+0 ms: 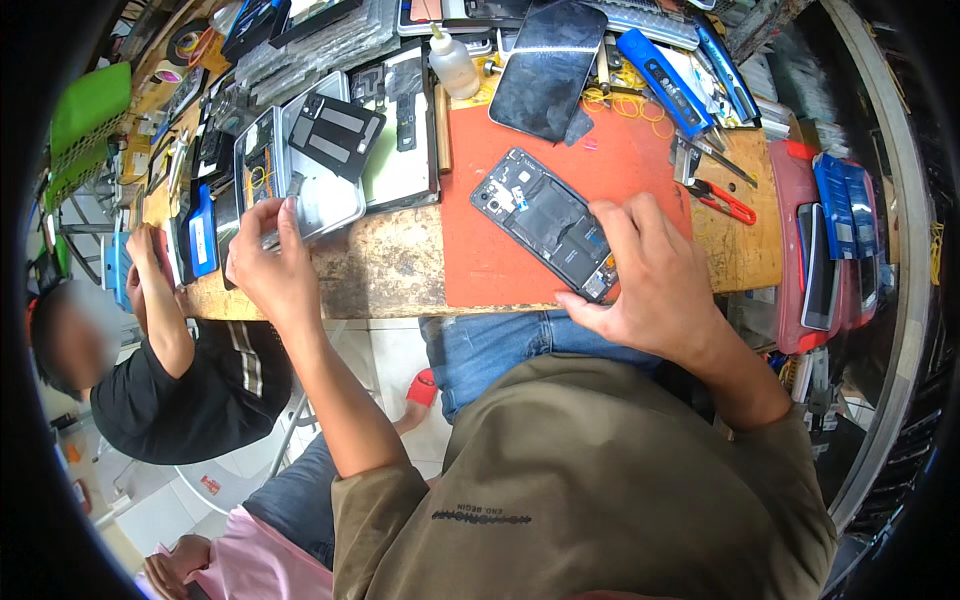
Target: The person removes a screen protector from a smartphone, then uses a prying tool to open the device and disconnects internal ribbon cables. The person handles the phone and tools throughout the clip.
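Note:
My right hand [645, 280] grips the lower end of an opened phone [540, 225], back cover off and innards showing, on the orange mat [490, 270]. My left hand [275, 260] is at the front corner of a translucent plastic tray [335, 200], thumb and index finger pinched; what they hold, if anything, is too small to make out. A dark back panel [335, 135] with grey strips lies across that tray. Above the phone are a dark tablet [545, 70] and a white squeeze bottle [455, 70].
Blue tools [665, 82] and red-handled cutters [720, 200] lie right of the mat, near a pink case [790, 320] of devices. Phone parts crowd the left bench. A co-worker in black [190, 410] sits at left; another person's pink sleeve [260, 560] shows below.

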Available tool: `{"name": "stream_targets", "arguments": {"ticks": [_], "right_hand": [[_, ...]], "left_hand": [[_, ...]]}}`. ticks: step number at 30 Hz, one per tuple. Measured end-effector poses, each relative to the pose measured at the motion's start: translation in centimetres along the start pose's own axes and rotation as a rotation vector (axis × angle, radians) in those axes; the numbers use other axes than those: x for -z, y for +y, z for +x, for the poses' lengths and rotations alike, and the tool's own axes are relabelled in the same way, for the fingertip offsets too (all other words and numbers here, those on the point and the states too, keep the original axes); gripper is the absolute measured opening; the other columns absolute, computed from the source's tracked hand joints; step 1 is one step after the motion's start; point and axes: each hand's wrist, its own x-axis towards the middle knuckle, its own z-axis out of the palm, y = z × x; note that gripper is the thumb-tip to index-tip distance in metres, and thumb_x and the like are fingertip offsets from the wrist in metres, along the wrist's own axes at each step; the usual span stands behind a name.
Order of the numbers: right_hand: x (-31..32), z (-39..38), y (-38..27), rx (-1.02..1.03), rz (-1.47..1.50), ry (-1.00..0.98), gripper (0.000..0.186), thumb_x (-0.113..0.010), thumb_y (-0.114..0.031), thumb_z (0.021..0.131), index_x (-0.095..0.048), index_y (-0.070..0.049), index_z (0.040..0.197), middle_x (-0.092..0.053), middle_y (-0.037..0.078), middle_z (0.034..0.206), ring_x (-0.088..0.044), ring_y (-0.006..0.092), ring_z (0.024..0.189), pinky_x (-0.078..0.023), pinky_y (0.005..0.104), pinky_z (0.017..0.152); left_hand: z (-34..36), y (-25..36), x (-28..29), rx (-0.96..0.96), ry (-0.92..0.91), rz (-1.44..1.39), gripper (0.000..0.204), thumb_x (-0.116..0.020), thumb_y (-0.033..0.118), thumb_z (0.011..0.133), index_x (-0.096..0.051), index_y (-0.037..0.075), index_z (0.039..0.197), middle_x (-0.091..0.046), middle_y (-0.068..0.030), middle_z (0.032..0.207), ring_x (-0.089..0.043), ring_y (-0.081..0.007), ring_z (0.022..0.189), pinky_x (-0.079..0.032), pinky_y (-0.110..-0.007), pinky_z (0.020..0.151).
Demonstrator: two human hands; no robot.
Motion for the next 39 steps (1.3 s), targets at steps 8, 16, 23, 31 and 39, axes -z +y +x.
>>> {"name": "stream_targets", "arguments": {"ticks": [8,16,23,31,39], "right_hand": [[2.2,-1.9,1.5,-0.103,-0.006,-0.001,0.085,-0.093,-0.035,0.074,-0.055,-0.002,0.143,-0.064,0.016,0.111,-0.07,0.0355,0.099,-0.057,0.044,0.081],[7.6,0.4,3.8,0.053,0.241,0.373,0.024,-0.049,-0.007,0.114,-0.067,0.001,0.128,-0.073,0.009,0.091,-0.073,0.0178,0.085,-0.06,0.0342,0.082],[4.8,2.5,4.8,0.1,0.197,0.346,0.012,-0.057,-0.008,0.11,-0.064,0.0,0.115,-0.072,0.014,0.09,-0.073,0.027,0.08,-0.059,0.0389,0.07],[3.6,2.6,5.8,0.107,0.216,0.355,0.018,-0.068,0.002,0.098,-0.061,-0.002,0.113,-0.07,0.013,0.09,-0.075,0.0251,0.079,-0.057,0.0378,0.067],[3.7,3.2,5.2,0.132,0.167,0.31,0.02,-0.063,0.0,0.101,-0.061,-0.002,0.122,-0.069,0.013,0.089,-0.075,0.0241,0.076,-0.057,0.0376,0.066]], "left_hand": [[-3.7,8.4,0.5,-0.213,-0.024,-0.331,0.009,-0.07,0.004,0.1,-0.074,-0.001,0.106,-0.074,-0.0142,0.102,-0.069,-0.0324,0.097,-0.052,-0.042,0.09],[-6.7,14.3,-0.8,-0.377,-0.527,-0.529,0.079,-0.091,0.016,0.08,-0.054,0.002,0.148,-0.061,-0.0205,0.14,-0.055,-0.0394,0.133,-0.043,-0.051,0.113],[-7.3,14.7,-1.0,-0.37,-0.542,-0.55,0.091,-0.097,0.018,0.07,-0.054,0.002,0.148,-0.063,-0.0187,0.138,-0.055,-0.0401,0.128,-0.04,-0.05,0.114],[-7.6,13.7,-1.4,-0.228,-0.551,-0.67,0.085,-0.093,0.014,0.077,-0.053,0.003,0.152,-0.064,-0.019,0.136,-0.059,-0.0374,0.127,-0.044,-0.048,0.113],[-7.1,14.7,-2.1,-0.218,-0.389,-0.652,0.036,-0.069,0.005,0.098,-0.066,0.001,0.134,-0.071,-0.0182,0.12,-0.067,-0.0364,0.111,-0.051,-0.046,0.1]]}}
